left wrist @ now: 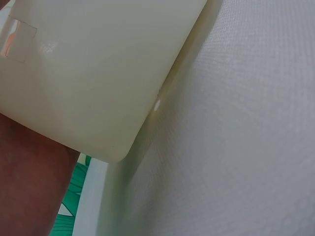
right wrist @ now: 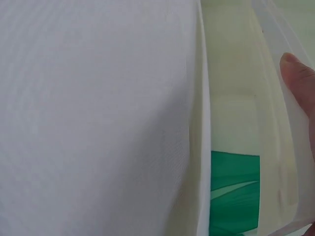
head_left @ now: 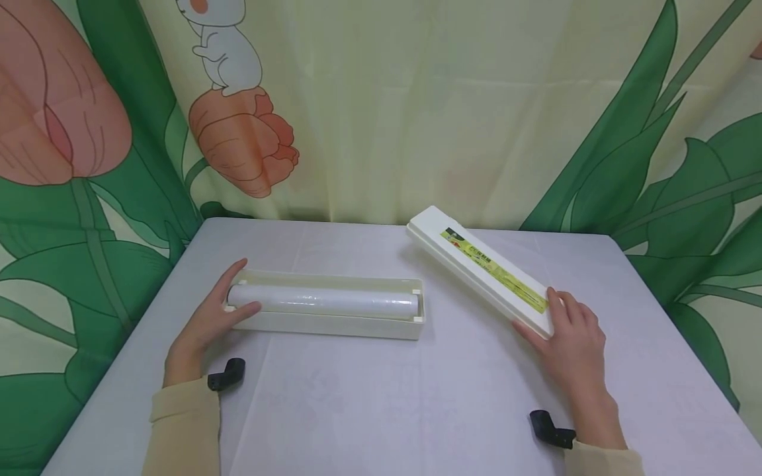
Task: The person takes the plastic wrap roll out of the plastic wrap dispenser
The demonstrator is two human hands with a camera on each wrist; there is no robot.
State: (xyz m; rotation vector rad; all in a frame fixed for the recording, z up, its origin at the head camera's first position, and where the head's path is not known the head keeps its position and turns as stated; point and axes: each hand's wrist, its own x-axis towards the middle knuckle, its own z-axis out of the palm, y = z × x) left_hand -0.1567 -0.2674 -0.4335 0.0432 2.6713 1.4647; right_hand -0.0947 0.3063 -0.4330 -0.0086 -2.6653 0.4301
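A long white plastic box point(head_left: 333, 325) lies across the table with its top uncovered. Inside it rests a shiny roll of cling film point(head_left: 327, 301). My left hand point(head_left: 208, 317) grips the box's left end, thumb over the near side and fingers at the far rim. In the left wrist view the box's pale end wall point(left wrist: 98, 73) shows close up. To the right, my right hand point(head_left: 574, 347) holds the white lid point(head_left: 470, 268) by its near end, thumb along one edge. The lid slants up to the left, its green-yellow label facing up. Its hollow underside point(right wrist: 275, 123) shows in the right wrist view.
A white cloth covers the table point(head_left: 345, 403). Behind stands a curtain point(head_left: 417, 119) printed with tulips, leaves and a rabbit. Black wrist mounts point(head_left: 227, 375) stick out by both sleeves.
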